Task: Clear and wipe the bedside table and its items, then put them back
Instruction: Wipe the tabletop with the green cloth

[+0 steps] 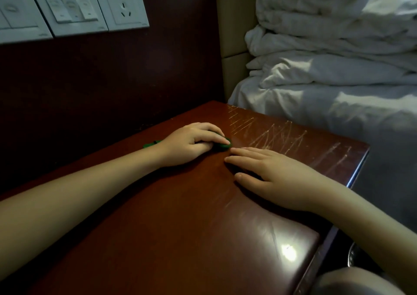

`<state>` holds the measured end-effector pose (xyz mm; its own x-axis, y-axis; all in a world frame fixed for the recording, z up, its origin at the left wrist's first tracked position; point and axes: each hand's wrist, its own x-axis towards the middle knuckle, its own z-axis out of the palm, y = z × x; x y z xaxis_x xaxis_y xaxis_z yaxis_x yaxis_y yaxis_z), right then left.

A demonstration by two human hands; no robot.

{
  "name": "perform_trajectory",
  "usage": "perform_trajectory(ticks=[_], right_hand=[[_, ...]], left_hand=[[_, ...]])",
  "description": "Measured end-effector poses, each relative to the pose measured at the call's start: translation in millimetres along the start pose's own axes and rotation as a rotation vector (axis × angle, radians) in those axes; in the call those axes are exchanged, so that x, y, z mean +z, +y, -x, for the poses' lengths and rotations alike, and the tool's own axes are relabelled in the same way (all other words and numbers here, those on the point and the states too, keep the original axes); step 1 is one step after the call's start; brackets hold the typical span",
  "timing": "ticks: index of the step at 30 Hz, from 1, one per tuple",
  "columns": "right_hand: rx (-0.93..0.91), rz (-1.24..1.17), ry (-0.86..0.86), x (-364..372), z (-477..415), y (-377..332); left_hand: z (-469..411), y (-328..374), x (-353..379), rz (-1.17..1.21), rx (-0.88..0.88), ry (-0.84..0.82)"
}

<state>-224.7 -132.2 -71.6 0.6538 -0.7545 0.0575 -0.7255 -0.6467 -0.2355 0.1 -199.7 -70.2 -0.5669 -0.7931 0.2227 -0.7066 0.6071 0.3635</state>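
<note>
The bedside table [180,215] is dark red-brown wood with pale scratches near its far right corner. My left hand [189,143] lies on its top with curled fingers gripping a small green cloth [223,145]; a green end of it pokes out behind my wrist. My right hand [270,175] rests flat on the wood just right of the cloth, fingers straight and spread, holding nothing. No other items stand on the table top.
A white panel with switches and a socket [74,5] hangs on the dark wall behind the table. A bed with rumpled white bedding [327,69] runs along the table's right side. A knee [352,281] shows at bottom right.
</note>
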Motion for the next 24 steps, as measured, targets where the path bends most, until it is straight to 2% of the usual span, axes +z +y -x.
perform_trajectory(ticks=[8,13,24], right_hand=[[0.005,0.018,0.043,-1.7,6.0,-1.5],[0.005,0.027,0.043,-0.4,7.3,-0.4],[0.004,0.034,0.019,0.7,12.4,3.6]], left_hand=[[-48.8,-44.8,-4.7,-0.096,-0.219,0.151],[-87.0,-83.4,-11.7,-0.168,-0.382,0.176],[-142.2,-97.9,-7.7,-0.137,-0.457,0.165]])
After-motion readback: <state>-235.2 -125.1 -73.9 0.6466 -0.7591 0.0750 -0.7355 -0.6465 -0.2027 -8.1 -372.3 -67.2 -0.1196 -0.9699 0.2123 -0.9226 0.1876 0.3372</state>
